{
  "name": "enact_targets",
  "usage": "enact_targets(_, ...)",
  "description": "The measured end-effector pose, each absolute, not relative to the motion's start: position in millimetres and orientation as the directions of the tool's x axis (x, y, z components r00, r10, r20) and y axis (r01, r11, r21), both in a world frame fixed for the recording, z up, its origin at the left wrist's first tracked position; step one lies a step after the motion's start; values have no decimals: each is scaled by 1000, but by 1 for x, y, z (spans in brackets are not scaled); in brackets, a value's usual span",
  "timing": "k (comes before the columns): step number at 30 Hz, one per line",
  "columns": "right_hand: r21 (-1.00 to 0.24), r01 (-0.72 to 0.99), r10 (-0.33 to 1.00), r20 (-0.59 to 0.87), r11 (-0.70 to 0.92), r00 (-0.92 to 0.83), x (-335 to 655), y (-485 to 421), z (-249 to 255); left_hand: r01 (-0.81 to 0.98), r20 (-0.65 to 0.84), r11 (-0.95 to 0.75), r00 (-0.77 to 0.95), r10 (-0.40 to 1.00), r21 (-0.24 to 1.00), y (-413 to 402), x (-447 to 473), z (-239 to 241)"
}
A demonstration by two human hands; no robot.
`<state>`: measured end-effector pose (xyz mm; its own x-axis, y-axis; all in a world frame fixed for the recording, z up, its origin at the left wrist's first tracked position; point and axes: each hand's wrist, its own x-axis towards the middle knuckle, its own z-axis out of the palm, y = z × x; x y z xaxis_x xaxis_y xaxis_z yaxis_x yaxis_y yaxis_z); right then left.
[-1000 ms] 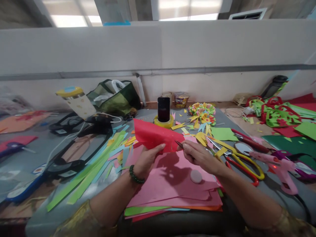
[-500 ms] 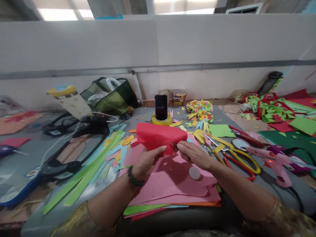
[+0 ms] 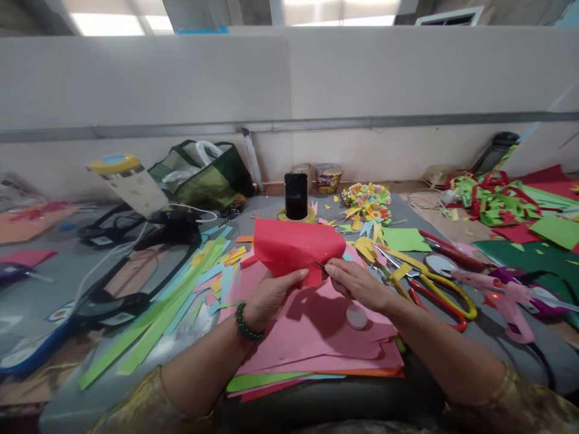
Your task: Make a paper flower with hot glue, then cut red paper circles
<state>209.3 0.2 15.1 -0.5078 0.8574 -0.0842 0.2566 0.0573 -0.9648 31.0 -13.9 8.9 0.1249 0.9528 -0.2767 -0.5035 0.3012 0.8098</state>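
My left hand (image 3: pixel 270 295), with a dark green bead bracelet at the wrist, holds a folded red paper sheet (image 3: pixel 296 247) up above the table. My right hand (image 3: pixel 357 283) grips a small pair of scissors (image 3: pixel 320 265) whose thin tip touches the red paper's right lower edge. Under both hands lies a stack of pink paper sheets (image 3: pixel 316 343) with green and orange sheets beneath. A small pink round disc (image 3: pixel 357 316) rests on the stack near my right wrist.
Large yellow-and-red scissors (image 3: pixel 438 295) and a pink glue gun (image 3: pixel 502 298) lie at the right. A phone (image 3: pixel 296 196) stands in a yellow tape roll behind the paper. Green paper strips (image 3: pixel 163 313) spread left; a paper flower ball (image 3: pixel 368 202) and green-red cutouts (image 3: pixel 502 202) lie farther back.
The red paper has turned and curled in my left hand, its right edge swinging towards the scissors. My right hand moved slightly left to the paper's edge.
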Motion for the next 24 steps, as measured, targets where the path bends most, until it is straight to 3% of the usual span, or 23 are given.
enact_targets(10,-944,315,837,-92,99,-539,212,0,16,-432,-205,252,153,967,866,-13,27,13)
enact_targets(24,-924,370,817,-141,94,-559,214,-2,19,-250,-217,286,271,938,925,-9,14,3)
